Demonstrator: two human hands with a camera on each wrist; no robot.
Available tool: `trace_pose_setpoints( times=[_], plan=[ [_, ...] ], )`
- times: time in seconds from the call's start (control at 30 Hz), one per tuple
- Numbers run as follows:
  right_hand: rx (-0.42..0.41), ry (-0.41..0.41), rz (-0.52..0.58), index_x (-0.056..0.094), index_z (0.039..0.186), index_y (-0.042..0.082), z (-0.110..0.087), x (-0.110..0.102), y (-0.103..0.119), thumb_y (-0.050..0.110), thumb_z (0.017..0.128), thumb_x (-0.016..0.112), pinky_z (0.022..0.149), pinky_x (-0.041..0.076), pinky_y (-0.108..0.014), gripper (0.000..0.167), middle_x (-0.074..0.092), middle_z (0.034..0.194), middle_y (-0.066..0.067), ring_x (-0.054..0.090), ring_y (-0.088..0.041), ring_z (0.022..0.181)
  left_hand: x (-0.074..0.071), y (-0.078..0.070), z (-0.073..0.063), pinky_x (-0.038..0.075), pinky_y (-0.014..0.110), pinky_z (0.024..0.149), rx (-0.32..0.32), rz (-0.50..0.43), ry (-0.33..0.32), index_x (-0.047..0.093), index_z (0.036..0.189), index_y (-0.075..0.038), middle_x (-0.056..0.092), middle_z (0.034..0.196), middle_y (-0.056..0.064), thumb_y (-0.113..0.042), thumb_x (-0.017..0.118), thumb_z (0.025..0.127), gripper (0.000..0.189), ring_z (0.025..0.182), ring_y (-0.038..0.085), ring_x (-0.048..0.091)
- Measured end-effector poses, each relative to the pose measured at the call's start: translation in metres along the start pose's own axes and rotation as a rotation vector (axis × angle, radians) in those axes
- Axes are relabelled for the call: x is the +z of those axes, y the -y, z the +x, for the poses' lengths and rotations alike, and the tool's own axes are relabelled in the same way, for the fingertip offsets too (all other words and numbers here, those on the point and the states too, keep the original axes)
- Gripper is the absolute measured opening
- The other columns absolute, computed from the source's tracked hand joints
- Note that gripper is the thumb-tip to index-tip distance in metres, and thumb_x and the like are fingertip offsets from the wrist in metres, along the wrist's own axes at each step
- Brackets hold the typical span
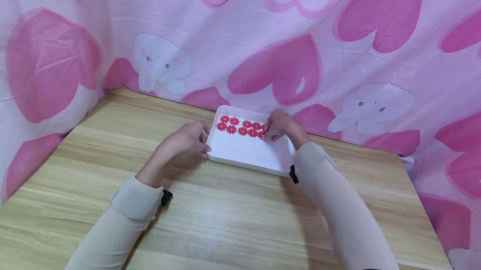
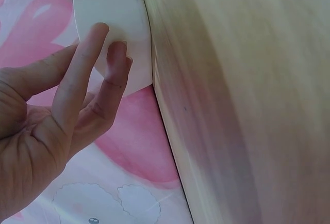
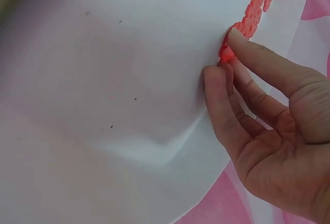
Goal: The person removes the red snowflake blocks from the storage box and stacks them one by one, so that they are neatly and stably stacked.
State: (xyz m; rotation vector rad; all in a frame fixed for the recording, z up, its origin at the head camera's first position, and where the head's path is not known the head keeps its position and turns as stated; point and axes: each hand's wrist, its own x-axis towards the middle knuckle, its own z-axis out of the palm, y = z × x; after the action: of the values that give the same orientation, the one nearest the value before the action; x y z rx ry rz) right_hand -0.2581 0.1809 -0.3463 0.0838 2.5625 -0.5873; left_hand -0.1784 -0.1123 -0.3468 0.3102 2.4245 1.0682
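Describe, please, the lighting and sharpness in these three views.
Head: pale glare on the table, shadow beside the right sleeve; left wrist: table grain looks smeared, partly shadowed; right wrist: white tray looks hazy, red flower-shaped pieces blurring together.

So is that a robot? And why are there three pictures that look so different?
No robot here: these are a person's own two bare hands. The widest picture comes from a camera worn on the head, looking forward and down. The other two come from cameras worn on the wrists, so each shows one hand up close.

On the wood-grain table sits a white tray, with red flower-shaped discs laid in two rows along its far side. The left hand touches the tray's outer side. The right hand pinches a single red disc at the right end of the rows. Behind everything hangs a pink heart-patterned cloth.
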Motion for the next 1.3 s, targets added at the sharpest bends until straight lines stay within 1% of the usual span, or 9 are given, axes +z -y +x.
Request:
trace_pose_setpoints(
  times=[0.13,0.43,0.6,0.7,0.8,0.9,1.03,1.13,1.3],
  plan=[
    [-0.002,0.017,0.025,0.075,0.107,0.001,0.001,0.0,-0.003,0.009,0.094,0.083,0.088,0.067,-0.031,0.017,0.071,0.104,-0.011,0.074,-0.022,0.09,0.0,0.0,0.0,0.063,0.034,0.082,-0.004,-0.02,0.004,0.052,0.135,0.008,0.068,0.106,0.02,0.003,0.074,0.097,0.045,0.085,0.026,0.074],
    [-0.06,0.041,0.103,0.068,0.104,0.0,-0.003,0.0,-0.014,0.009,0.096,0.081,0.087,0.068,-0.033,0.017,0.07,0.108,-0.014,0.076,-0.024,0.093,0.0,0.002,0.0,0.061,0.033,0.082,0.007,-0.029,0.011,0.051,0.133,0.009,0.068,0.103,0.02,0.003,0.074,0.097,0.043,0.085,0.026,0.074],
    [-0.072,0.07,0.211,0.067,0.112,-0.001,-0.007,-0.006,-0.023,0.009,0.1,0.075,0.091,0.068,-0.036,0.018,0.072,0.11,-0.016,0.076,-0.024,0.095,0.0,0.002,-0.001,0.057,0.03,0.078,0.012,-0.04,0.011,0.051,0.131,0.009,0.068,0.1,0.018,0.003,0.074,0.097,0.042,0.084,0.025,0.072],
    [-0.066,0.087,0.272,0.066,0.115,-0.001,-0.011,-0.012,-0.027,0.009,0.102,0.073,0.094,0.067,-0.038,0.018,0.071,0.11,-0.016,0.075,-0.023,0.094,0.0,0.002,-0.001,0.053,0.027,0.075,0.013,-0.017,0.002,0.052,0.131,0.008,0.068,0.1,0.018,0.001,0.075,0.096,0.042,0.084,0.024,0.068],
    [-0.06,0.094,0.276,0.065,0.115,0.0,-0.016,-0.019,-0.029,0.009,0.102,0.072,0.093,0.067,-0.037,0.018,0.07,0.109,-0.015,0.074,-0.021,0.091,0.0,0.003,-0.002,0.059,0.03,0.076,0.022,-0.03,0.006,0.052,0.131,0.009,0.068,0.103,0.02,0.002,0.074,0.097,0.041,0.085,0.025,0.071],
    [-0.056,0.099,0.272,0.063,0.116,0.001,-0.022,-0.026,-0.033,0.007,0.102,0.071,0.091,0.068,-0.036,0.017,0.068,0.108,-0.015,0.075,-0.021,0.09,0.0,0.002,-0.003,0.063,0.035,0.081,0.021,-0.056,0.013,0.051,0.132,0.01,0.068,0.105,0.022,0.004,0.072,0.098,0.041,0.086,0.028,0.075],
    [-0.057,0.112,0.261,0.061,0.117,0.0,-0.029,-0.035,-0.039,0.006,0.103,0.07,0.092,0.067,-0.036,0.018,0.068,0.109,-0.014,0.074,-0.022,0.091,0.0,0.002,-0.003,0.06,0.033,0.082,0.014,-0.043,0.008,0.051,0.132,0.008,0.069,0.105,0.02,0.002,0.073,0.098,0.041,0.086,0.026,0.074],
    [-0.064,0.117,0.243,0.06,0.118,0.0,-0.034,-0.041,-0.043,0.007,0.103,0.069,0.094,0.067,-0.038,0.019,0.069,0.11,-0.014,0.074,-0.022,0.093,0.001,0.002,-0.002,0.06,0.033,0.081,0.013,-0.034,0.007,0.052,0.133,0.008,0.069,0.105,0.02,0.001,0.073,0.098,0.042,0.087,0.026,0.072],
    [-0.075,0.1,0.211,0.06,0.117,-0.002,-0.044,-0.051,-0.05,0.007,0.103,0.07,0.092,0.068,-0.038,0.02,0.068,0.111,-0.014,0.074,-0.022,0.092,0.0,0.002,-0.002,0.063,0.034,0.083,0.014,-0.036,0.01,0.052,0.134,0.009,0.068,0.107,0.021,0.002,0.073,0.098,0.042,0.087,0.025,0.072]
  ],
)
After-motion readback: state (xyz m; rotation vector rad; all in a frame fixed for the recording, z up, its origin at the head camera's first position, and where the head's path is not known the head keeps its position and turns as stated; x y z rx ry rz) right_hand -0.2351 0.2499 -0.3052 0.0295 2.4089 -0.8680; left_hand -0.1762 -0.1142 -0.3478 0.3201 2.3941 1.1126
